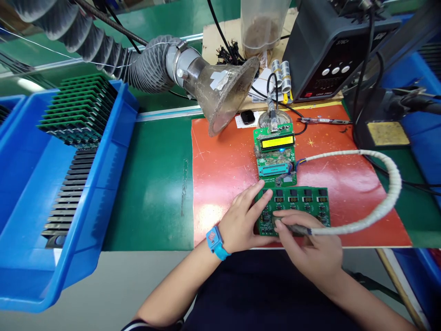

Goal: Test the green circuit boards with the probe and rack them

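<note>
A green circuit board panel (312,208) with several small digit displays lies on the red mat near the table's front edge. My left hand (243,218) rests on its left end, fingers spread over the edge. Pinched in my right hand (310,248) is a dark probe (298,228) on a white wrapped cable (389,202); its tip, partly hidden by my fingers, is at the board's left part. Just beyond the panel sits a programmer board (275,156) with a lit yellow screen and a teal socket, where the cable ends.
A funnel-shaped fume hood (229,92) on a grey hose hangs over the mat. To the left, a blue bin (120,138) holds a rack of green boards (81,105). A soldering station (330,55) stands at the back right, with a yellow sponge (387,133) nearby.
</note>
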